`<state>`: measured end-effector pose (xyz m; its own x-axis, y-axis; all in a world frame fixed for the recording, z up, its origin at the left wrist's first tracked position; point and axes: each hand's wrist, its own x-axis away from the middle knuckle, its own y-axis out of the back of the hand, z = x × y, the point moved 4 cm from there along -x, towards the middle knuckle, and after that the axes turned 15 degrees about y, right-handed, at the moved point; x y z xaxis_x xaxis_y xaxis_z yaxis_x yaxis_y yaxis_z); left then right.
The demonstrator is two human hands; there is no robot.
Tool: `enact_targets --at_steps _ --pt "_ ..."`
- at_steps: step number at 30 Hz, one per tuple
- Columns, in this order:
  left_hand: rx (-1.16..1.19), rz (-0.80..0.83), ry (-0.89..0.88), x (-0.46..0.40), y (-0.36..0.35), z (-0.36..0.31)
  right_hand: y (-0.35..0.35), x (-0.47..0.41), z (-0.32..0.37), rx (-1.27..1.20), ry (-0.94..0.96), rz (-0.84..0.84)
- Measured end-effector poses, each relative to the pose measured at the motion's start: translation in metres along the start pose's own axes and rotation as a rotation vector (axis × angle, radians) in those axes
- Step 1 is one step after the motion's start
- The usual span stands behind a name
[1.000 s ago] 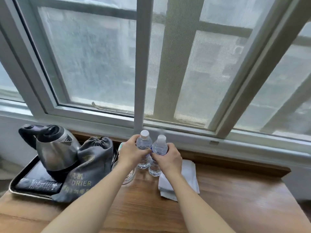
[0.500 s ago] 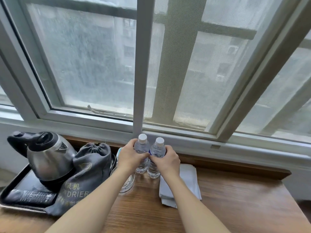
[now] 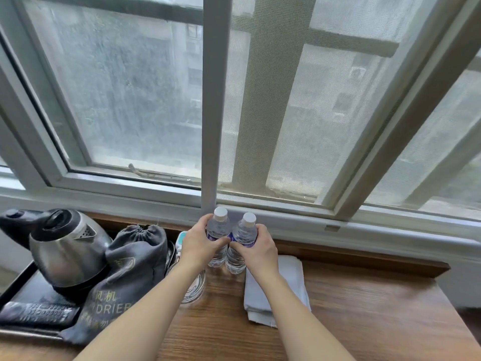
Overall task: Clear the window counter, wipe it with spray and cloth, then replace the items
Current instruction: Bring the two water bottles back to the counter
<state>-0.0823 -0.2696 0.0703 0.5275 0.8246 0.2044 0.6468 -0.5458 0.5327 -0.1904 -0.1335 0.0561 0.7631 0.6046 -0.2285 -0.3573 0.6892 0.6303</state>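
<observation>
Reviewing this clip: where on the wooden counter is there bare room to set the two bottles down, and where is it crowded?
Bare wood lies right of the folded cloth, out to the counter edge, and along the near edge between the arms. The left is crowded: tray, kettle, dryer bag and glass sit packed beside the left hand.

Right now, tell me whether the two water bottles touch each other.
Cannot tell. In the head view the left bottle and right bottle stand side by side, but fingertips hide where they would meet.
</observation>
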Motion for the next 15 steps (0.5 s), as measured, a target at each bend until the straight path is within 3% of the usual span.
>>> enact_targets --at_steps 15 --pt "0.054 0.021 0.032 0.019 -0.002 0.025 0.000 0.012 -0.003 -0.073 0.010 0.032"
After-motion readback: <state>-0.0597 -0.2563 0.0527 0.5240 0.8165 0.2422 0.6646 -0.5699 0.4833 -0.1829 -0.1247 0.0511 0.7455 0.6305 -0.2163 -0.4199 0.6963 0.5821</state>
